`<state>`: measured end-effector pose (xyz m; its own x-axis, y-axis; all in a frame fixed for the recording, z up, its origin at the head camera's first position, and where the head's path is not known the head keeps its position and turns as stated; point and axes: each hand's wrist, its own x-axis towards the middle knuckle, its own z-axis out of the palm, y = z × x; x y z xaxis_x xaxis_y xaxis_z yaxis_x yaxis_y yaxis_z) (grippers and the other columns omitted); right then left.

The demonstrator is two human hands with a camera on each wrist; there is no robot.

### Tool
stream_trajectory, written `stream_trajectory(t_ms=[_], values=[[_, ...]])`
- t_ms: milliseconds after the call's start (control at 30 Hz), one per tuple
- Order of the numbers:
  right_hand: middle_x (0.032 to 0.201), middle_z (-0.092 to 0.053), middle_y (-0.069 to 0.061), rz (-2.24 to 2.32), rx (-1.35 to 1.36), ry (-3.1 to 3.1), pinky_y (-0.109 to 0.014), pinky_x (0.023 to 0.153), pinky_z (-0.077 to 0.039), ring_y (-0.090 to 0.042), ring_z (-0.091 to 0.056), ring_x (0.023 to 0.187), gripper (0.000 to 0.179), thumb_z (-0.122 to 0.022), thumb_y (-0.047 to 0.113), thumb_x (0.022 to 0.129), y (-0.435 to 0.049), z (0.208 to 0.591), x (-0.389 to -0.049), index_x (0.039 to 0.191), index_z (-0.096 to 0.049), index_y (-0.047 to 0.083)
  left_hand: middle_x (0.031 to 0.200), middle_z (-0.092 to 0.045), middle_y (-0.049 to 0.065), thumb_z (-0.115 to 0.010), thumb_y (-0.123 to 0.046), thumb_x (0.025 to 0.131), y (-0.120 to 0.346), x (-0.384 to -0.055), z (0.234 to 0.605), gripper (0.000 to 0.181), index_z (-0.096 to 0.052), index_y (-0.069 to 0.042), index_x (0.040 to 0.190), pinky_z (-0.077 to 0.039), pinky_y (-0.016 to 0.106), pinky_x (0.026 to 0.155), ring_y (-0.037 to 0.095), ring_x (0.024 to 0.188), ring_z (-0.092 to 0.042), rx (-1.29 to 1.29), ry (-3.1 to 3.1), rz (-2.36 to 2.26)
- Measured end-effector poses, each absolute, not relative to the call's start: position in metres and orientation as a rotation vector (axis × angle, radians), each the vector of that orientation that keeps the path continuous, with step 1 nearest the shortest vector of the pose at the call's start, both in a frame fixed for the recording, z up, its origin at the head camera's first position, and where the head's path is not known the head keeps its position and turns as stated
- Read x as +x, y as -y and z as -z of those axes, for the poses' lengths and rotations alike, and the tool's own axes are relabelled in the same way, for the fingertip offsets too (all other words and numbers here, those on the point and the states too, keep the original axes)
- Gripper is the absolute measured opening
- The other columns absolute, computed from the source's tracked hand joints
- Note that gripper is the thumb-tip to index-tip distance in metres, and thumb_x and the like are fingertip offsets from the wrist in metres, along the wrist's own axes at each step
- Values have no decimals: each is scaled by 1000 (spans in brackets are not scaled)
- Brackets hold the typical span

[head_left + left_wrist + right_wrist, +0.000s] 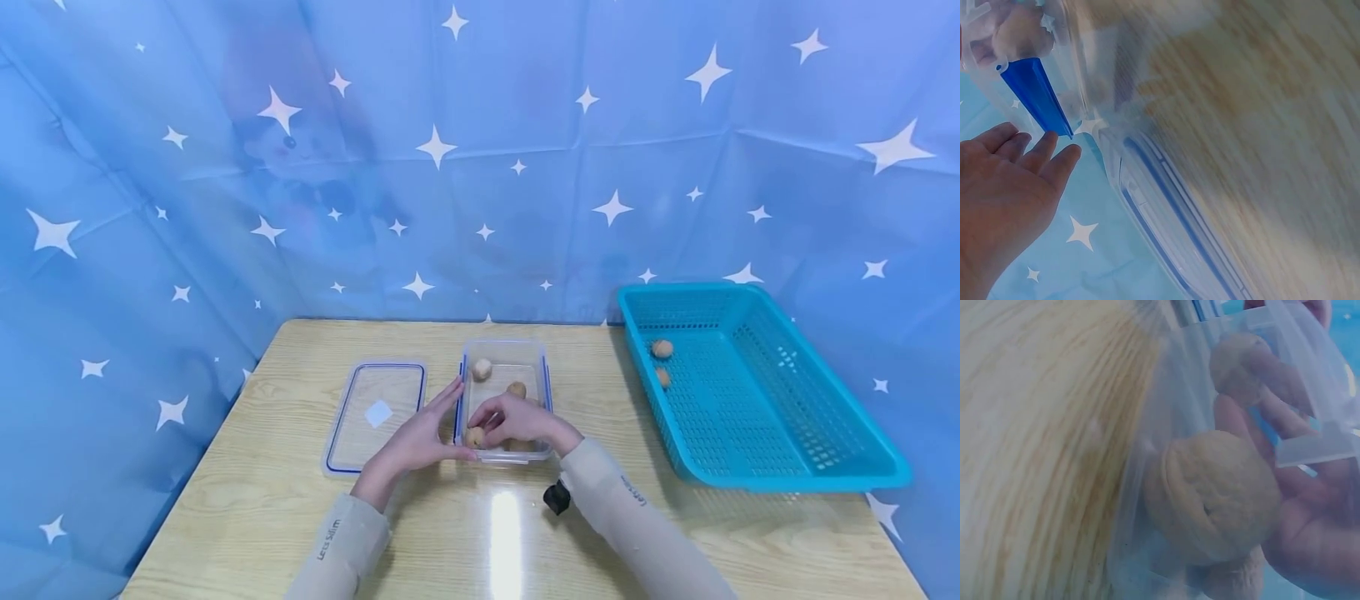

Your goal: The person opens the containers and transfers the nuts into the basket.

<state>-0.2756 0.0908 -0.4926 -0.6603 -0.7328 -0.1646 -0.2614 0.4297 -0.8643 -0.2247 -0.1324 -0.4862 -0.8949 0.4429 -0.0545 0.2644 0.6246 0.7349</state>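
A clear plastic container with blue side clips stands on the table, holding several walnuts. My left hand rests along its left side, fingers extended toward the far end and thumb at the near corner; in the left wrist view its fingertips are beside a blue clip. Reaching inside, my right hand pinches a walnut near the front left corner. Another walnut shows large through the container wall in the right wrist view. Farther back in the container lies a paler walnut.
The container's lid, clear with a blue seal, lies to the left. A turquoise basket stands at the right with two walnuts by its left wall. A small black object is near my right sleeve.
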Motion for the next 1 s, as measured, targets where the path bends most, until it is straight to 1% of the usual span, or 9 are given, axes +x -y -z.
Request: stream_trajectory(t_ms=[133,267,367,500,567,633,833,1000], values=[[118,-70,-19,1248,-833,-2177,-32,93,-59,-28,-69,106,34,-72,9,89,-97,481,-275,120,-66,-3,170,-9,3,-85,-47,73,131,-226,485,115,-18,-16,161,-29,61,119,36,153,-20,575,-2613,-1118],[122,-67,-21,1319,-831,-2206,-34,94,-59,-33,-68,109,35,-71,10,91,-105,468,-273,122,-65,-3,170,-11,3,-86,-47,73,130,-225,486,114,-19,-17,161,-29,60,120,36,153,-20,557,-2622,-1115],[124,-66,-20,1358,-811,-2240,-36,94,-58,-34,-67,109,35,-70,11,92,-112,455,-270,124,-64,-2,170,-11,2,-86,-48,72,129,-223,485,114,-20,-17,160,-29,60,120,36,153,-21,545,-2636,-1104],[122,-67,-17,1397,-777,-2314,-37,92,-58,-30,-67,108,36,-70,15,93,-123,437,-261,126,-64,1,170,-11,2,-85,-48,72,128,-223,484,114,-21,-17,160,-29,59,120,36,153,-22,535,-2646,-1091],[121,-68,-15,1417,-764,-2345,-36,90,-58,-29,-67,108,37,-70,18,93,-130,430,-257,126,-65,3,170,-11,2,-86,-48,72,127,-223,484,114,-21,-16,160,-28,58,121,35,153,-21,527,-2643,-1093],[122,-68,-16,1442,-766,-2370,-36,89,-58,-29,-66,109,36,-69,18,94,-139,424,-252,127,-65,4,170,-11,2,-86,-47,72,127,-223,484,114,-21,-16,160,-27,59,121,36,153,-21,523,-2638,-1101],[125,-67,-16,1507,-679,-2433,-27,86,-59,-31,-65,112,36,-69,18,95,-168,402,-238,128,-64,5,169,-10,1,-87,-46,70,126,-219,486,116,-21,-15,160,-27,60,121,37,153,-21,528,-2636,-1099],[124,-66,-18,1535,-585,-2503,-26,86,-58,-34,-64,114,37,-68,17,95,-189,379,-229,129,-63,3,169,-9,-2,-87,-44,71,125,-219,484,115,-20,-15,160,-27,60,121,38,152,-22,540,-2634,-1107]])
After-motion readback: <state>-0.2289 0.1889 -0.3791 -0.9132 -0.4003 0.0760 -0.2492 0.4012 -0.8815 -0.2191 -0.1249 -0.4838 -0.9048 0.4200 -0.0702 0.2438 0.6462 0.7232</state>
